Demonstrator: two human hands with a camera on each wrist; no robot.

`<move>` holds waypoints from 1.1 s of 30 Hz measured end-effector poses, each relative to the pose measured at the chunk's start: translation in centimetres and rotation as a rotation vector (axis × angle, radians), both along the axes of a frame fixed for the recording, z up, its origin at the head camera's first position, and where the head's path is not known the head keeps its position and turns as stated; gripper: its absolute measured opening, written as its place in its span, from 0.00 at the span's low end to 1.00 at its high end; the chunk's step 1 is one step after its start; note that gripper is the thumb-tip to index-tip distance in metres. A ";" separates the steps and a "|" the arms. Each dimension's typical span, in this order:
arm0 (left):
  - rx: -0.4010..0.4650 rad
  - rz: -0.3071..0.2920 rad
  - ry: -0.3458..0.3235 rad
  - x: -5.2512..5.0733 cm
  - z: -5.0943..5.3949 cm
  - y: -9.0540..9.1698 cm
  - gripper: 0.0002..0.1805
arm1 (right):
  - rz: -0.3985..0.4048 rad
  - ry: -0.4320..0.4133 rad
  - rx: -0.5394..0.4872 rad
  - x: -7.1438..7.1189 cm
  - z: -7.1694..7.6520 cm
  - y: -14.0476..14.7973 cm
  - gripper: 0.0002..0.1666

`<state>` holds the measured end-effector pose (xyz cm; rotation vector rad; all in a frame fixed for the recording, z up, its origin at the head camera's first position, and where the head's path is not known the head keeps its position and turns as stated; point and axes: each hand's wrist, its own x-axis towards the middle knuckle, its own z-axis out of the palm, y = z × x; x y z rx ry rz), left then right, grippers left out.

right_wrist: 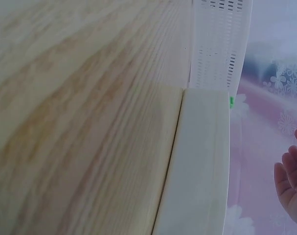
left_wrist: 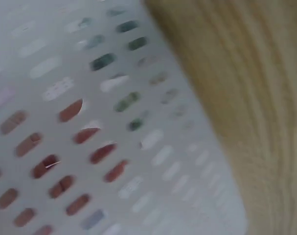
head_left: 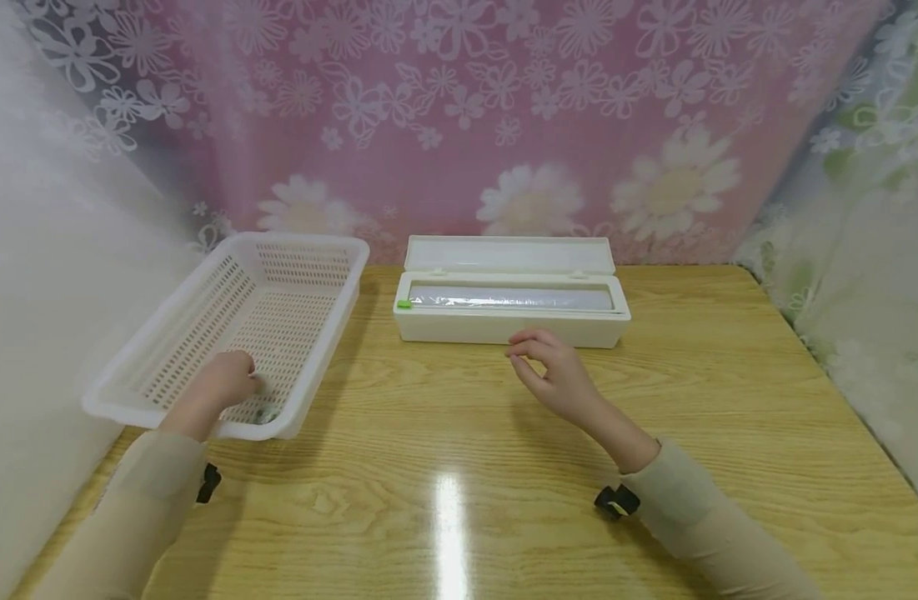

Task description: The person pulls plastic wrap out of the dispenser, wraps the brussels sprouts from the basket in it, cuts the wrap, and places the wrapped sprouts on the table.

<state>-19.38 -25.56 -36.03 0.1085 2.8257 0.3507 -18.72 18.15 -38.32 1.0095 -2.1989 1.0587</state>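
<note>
My left hand [head_left: 222, 382] reaches over the near side of a white plastic basket [head_left: 308, 408]. Its fingers are bent down inside, and the fingertips are hidden, so whether they hold anything is unclear. Close to it, at the basket's near right corner, lies a small greenish thing [head_left: 265, 414] too blurred to name. In the left wrist view, red and green patches show through the slots of the basket wall [left_wrist: 187, 161]. My right hand [head_left: 556, 375] hovers just in front of a white cling film box [head_left: 459, 327], fingers loosely bent and nothing between them.
The box lid [head_left: 507, 254] is tipped back, showing a roll of clear film [head_left: 511, 297] and a green slider [head_left: 403, 304] at the left end. Both containers stand on a wooden table [head_left: 398, 467]. A flowered curtain [head_left: 443, 142] hangs behind.
</note>
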 end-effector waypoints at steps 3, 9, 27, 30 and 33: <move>0.040 -0.047 0.087 1.2 0.8 0.4 0.24 | -0.003 -0.008 0.009 0.1 -0.1 0.0 0.04; 0.289 -0.276 0.237 5.2 2.3 2.8 0.24 | -0.002 -0.027 0.018 0.1 -0.2 0.3 0.04; 0.295 -0.359 0.389 7.4 0.3 5.1 0.25 | 0.000 -0.017 0.025 0.2 -0.4 0.7 0.03; 0.291 -0.361 0.399 7.2 0.1 5.5 0.25 | -0.002 -0.024 0.025 0.2 -0.4 0.7 0.03; 0.283 -0.360 0.390 7.1 0.0 5.7 0.26 | -0.002 -0.032 0.033 0.2 -0.4 0.8 0.03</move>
